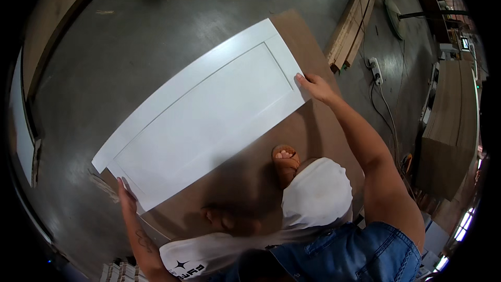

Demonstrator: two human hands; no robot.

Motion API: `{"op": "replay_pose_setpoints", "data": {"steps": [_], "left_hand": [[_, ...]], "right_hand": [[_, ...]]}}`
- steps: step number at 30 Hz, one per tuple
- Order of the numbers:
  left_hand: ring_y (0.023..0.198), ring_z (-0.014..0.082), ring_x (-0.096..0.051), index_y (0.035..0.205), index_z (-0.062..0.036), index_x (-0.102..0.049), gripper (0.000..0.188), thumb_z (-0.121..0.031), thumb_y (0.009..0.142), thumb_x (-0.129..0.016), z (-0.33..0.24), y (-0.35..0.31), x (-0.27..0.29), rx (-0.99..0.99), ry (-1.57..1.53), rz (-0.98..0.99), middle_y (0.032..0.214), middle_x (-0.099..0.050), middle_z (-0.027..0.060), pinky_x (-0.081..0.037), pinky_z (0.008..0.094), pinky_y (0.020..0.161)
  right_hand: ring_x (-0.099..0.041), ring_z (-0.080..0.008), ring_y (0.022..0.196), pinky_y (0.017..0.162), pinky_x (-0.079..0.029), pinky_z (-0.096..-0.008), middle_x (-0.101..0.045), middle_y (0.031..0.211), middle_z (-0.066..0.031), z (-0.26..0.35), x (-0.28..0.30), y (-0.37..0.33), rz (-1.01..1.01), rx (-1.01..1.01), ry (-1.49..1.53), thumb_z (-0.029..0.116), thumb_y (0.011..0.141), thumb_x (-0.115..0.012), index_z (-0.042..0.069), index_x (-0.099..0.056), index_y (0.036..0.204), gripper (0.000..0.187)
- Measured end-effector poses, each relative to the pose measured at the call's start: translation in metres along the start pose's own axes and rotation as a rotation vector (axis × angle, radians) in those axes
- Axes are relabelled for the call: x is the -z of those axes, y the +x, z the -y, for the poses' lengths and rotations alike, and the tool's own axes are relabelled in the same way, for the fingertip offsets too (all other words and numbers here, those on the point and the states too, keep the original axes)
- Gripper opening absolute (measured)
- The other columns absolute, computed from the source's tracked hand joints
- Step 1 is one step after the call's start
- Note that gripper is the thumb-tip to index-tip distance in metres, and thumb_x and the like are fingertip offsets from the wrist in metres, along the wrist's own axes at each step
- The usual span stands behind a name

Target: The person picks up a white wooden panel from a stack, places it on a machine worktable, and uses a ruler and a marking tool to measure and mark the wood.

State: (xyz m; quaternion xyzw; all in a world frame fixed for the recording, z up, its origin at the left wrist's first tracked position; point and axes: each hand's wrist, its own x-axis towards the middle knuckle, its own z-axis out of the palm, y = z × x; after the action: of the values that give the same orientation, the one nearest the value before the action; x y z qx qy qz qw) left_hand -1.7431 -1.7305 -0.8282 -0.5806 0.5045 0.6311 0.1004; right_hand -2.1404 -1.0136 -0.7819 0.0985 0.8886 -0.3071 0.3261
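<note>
A large white panel (203, 120) with a recessed centre and a raised frame spans the space before me, slanting from lower left to upper right. Its far edge looks curved. My left hand (127, 197) grips the lower left end, fingers mostly hidden behind it. At the other end, my right hand (316, 87) holds the panel's edge, thumb on the front face. Beneath the panel lies a brown cardboard sheet (334, 141) on the floor.
Long wooden boards (355, 18) lie at the upper right, near a white power strip (375, 71) with cables. Stacked brown boards (448, 125) stand at the far right. A sandalled foot (285, 164) rests on the cardboard. Large panels (57, 15) lean at the left.
</note>
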Motion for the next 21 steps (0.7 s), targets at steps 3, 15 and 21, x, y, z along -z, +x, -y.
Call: {"op": "replay_pose_setpoints", "data": {"steps": [3, 15, 21], "left_hand": [[0.149, 0.0331, -0.036, 0.163, -0.0051, -0.022, 0.106, -0.074, 0.091, -0.059, -0.001, 0.003, -0.002, -0.031, -0.005, 0.015, 0.163, -0.035, 0.0178, -0.026, 0.0473, 0.122], [0.137, 0.0281, -0.050, 0.159, -0.0026, -0.033, 0.100, -0.074, 0.092, -0.056, -0.006, -0.010, -0.014, -0.056, 0.054, 0.076, 0.152, -0.051, 0.0151, -0.037, 0.0398, 0.114], [0.121, 0.0267, -0.063, 0.153, -0.0018, -0.044, 0.096, -0.076, 0.093, -0.053, -0.022, -0.002, 0.010, 0.063, 0.411, -0.020, 0.140, -0.062, 0.0155, -0.047, 0.0368, 0.102]], "right_hand": [[-0.062, -0.0318, 0.122, 0.105, -0.046, -0.0399, -0.066, 0.129, -0.0239, -0.012, -0.001, 0.006, 0.090, -0.030, 0.196, 0.061, 0.098, -0.061, -0.009, -0.062, 0.132, 0.079], [-0.052, -0.0316, 0.132, 0.115, -0.035, -0.0435, -0.060, 0.137, -0.0227, -0.014, -0.011, -0.003, 0.072, -0.143, 0.330, 0.064, 0.092, -0.068, -0.010, -0.055, 0.141, 0.090], [-0.051, -0.0375, 0.137, 0.116, -0.037, -0.0428, -0.055, 0.144, -0.0287, 0.004, -0.004, -0.007, 0.095, -0.147, 0.263, 0.068, 0.087, -0.069, -0.014, -0.052, 0.142, 0.100]]}}
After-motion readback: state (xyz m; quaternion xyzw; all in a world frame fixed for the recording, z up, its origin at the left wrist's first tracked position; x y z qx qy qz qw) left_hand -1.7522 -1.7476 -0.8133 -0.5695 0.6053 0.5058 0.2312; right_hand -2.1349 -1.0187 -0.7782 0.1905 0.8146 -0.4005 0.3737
